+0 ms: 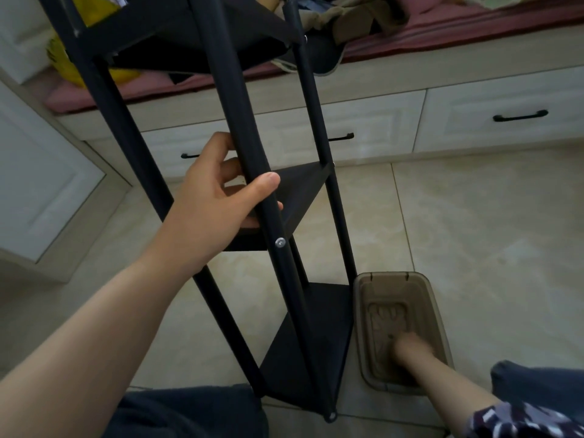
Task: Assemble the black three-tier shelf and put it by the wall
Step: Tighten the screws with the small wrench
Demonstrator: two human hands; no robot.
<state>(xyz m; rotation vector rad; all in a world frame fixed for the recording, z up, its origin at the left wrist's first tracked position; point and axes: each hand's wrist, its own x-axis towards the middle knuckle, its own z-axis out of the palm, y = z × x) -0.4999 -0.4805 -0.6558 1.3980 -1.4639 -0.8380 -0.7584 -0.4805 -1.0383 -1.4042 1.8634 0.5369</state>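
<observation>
Tiled floor, left hand gripping black shelf

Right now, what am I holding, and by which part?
Left grip holds the shelf by one post, just above the middle tier. Right grip, blurred in the tub: cannot tell.

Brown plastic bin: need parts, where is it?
The brown plastic bin sits lower right in head view, beside the black three-tier shelf, right hand inside.
</observation>
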